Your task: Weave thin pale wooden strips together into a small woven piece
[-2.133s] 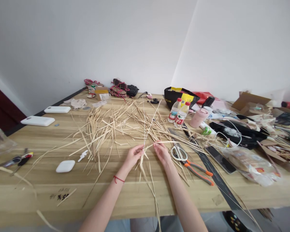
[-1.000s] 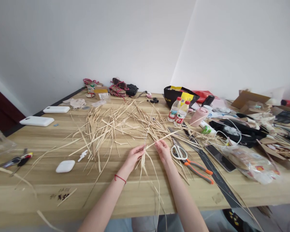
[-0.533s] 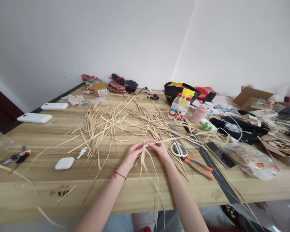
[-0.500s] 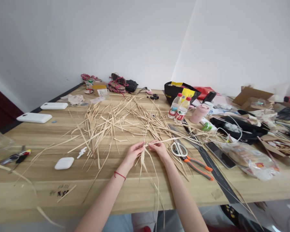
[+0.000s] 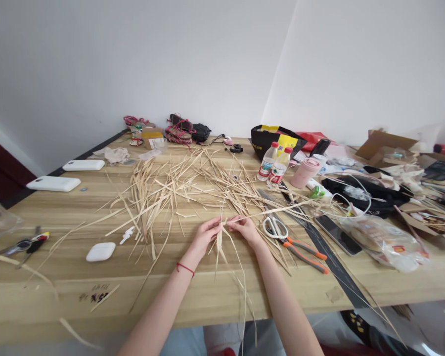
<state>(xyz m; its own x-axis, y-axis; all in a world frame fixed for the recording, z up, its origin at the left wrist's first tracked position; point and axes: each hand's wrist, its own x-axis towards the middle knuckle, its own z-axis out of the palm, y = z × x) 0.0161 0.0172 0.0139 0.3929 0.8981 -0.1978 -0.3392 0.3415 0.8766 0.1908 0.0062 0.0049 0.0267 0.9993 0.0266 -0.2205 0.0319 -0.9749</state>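
Observation:
Close together above the table's near half, both my hands work at one small bundle of pale straw strips. My left hand pinches the bundle from the left; a red cord circles that wrist. My right hand is closed on the strips from the right, and a long strip runs out from it to the right. Loose ends hang down between my forearms, past the table edge. A thin strand rises from the fingers toward the back. Just how the strips cross between my fingertips is too small to tell.
Loose straw strips spread beyond my hands. Scissors and orange-handled pliers lie to the right, near a phone. Two bottles, a pink cup and a black bag stand behind. A white earbud case lies left.
The view has shifted slightly. My hands keep nearly the same place and the same grip on the straw strips.

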